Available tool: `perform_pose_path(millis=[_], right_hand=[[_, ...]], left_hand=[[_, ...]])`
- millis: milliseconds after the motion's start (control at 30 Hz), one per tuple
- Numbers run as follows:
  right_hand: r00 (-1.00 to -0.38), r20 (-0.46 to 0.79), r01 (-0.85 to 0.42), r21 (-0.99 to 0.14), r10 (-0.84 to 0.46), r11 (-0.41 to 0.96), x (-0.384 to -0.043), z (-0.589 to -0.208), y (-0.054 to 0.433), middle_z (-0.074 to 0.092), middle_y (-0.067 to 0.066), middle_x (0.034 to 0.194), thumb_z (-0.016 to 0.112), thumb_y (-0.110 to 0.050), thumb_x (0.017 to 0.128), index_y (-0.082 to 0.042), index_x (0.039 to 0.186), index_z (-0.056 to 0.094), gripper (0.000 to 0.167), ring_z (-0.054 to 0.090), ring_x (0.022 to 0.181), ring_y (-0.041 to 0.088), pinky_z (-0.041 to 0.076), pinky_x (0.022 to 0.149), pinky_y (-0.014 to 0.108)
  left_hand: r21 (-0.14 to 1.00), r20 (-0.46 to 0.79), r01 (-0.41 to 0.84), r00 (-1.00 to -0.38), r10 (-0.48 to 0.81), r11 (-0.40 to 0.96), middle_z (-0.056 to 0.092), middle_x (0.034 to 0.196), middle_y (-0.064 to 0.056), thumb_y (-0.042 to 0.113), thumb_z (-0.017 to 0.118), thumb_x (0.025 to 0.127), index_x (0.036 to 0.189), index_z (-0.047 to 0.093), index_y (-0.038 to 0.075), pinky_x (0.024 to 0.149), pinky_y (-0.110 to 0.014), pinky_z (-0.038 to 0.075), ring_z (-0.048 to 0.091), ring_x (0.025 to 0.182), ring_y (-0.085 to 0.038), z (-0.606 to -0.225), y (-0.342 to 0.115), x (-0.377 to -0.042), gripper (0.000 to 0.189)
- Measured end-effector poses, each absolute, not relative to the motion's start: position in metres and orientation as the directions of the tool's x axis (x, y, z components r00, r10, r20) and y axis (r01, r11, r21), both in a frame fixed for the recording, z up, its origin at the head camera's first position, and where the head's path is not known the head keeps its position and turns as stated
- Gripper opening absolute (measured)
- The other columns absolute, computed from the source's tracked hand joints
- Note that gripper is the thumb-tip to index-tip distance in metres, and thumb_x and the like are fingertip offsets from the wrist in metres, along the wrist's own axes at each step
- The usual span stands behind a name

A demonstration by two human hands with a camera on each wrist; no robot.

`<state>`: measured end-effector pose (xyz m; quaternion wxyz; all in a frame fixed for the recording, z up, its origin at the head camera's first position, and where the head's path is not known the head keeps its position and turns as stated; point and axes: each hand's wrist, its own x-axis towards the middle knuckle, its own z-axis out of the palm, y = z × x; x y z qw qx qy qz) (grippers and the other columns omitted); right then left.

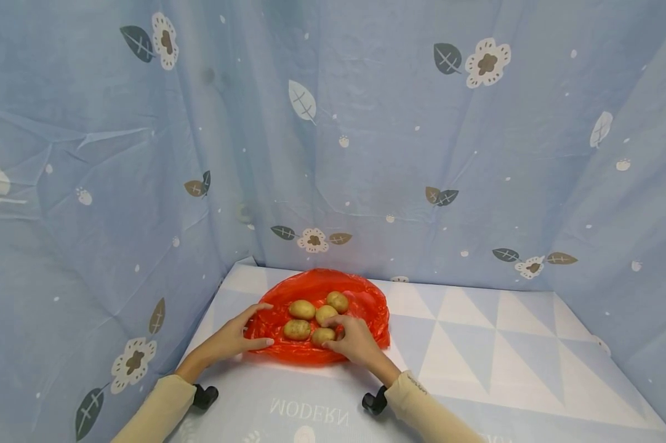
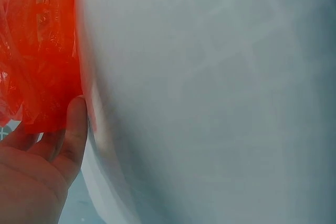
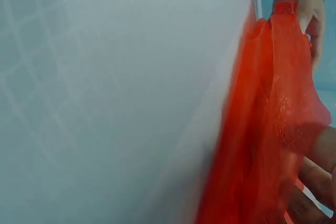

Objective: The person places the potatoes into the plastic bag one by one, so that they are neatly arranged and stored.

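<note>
A red plastic bag (image 1: pixel 374 314) lies spread with its mouth up, and several yellow-brown potatoes (image 1: pixel 296 330) sit inside it. My left hand (image 1: pixel 236 332) rests at the bag's left end, thumb on the front rim and fingers spread along the back rim. In the left wrist view, the left fingers (image 2: pixel 77 121) touch the red film. My right hand (image 1: pixel 357 340) reaches over the bag's front rim and pinches the nearest potato (image 1: pixel 323 336) between thumb and fingers. From the right wrist, red film partly covers the right fingers (image 3: pixel 317 179), and the potato is hidden.
The bag lies on a table covered with a white and pale-blue triangle-patterned cloth (image 1: pixel 466 351). Blue floral curtains (image 1: pixel 377 154) rise behind and on both sides. Black wrist mounts (image 1: pixel 204 397) sit under both forearms.
</note>
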<state>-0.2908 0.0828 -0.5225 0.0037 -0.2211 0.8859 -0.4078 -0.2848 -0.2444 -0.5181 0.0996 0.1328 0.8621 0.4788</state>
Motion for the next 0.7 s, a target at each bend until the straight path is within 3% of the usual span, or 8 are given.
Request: perform_pose_path(millis=[67,300,533,700], right_hand=[[-0.900,0.188,-0.395,-0.732,-0.393,0.554,-0.291,-0.520,0.087,0.070,-0.001,0.096,0.086,-0.016,0.085,-0.010,0.114,0.075,0.032,0.058,0.064,0.013,0.052,0.056,0.024],[-0.908,0.245,-0.401,-0.741,-0.339,0.539,-0.292,-0.502,0.114,0.073,0.007,0.100,0.084,-0.016,0.087,-0.008,0.110,0.075,0.027,0.064,0.077,0.018,0.056,0.063,0.026],[-0.939,0.269,-0.343,-0.767,-0.213,0.542,-0.287,-0.481,0.145,0.072,0.000,0.103,0.084,-0.019,0.087,-0.021,0.106,0.075,0.021,0.065,0.081,0.014,0.057,0.066,0.029],[-0.940,0.285,-0.340,-0.746,-0.187,0.572,-0.283,-0.468,0.172,0.072,0.002,0.110,0.082,-0.019,0.090,-0.016,0.114,0.074,0.025,0.066,0.088,0.016,0.058,0.074,0.029]], left_hand=[[0.853,-0.041,0.140,-0.942,0.332,0.503,0.036,0.160,-0.018,0.035,0.084,0.086,0.154,0.041,0.025,0.108,-0.069,0.037,0.037,0.143,-0.045,-0.518,-0.244,-0.285,0.080],[0.858,-0.023,0.156,-0.940,0.341,0.489,0.036,0.160,-0.018,0.037,0.083,0.087,0.153,0.042,0.026,0.108,-0.068,0.038,0.039,0.141,-0.045,-0.518,-0.245,-0.287,0.079],[0.829,0.017,0.221,-0.928,0.372,0.514,0.040,0.158,-0.017,0.039,0.082,0.088,0.154,0.042,0.023,0.109,-0.067,0.037,0.041,0.140,-0.043,-0.513,-0.246,-0.286,0.079],[0.765,0.085,0.287,-0.933,0.351,0.577,0.050,0.146,-0.011,0.044,0.082,0.087,0.153,0.044,0.021,0.100,-0.063,0.047,0.046,0.129,-0.040,-0.506,-0.248,-0.286,0.079]])
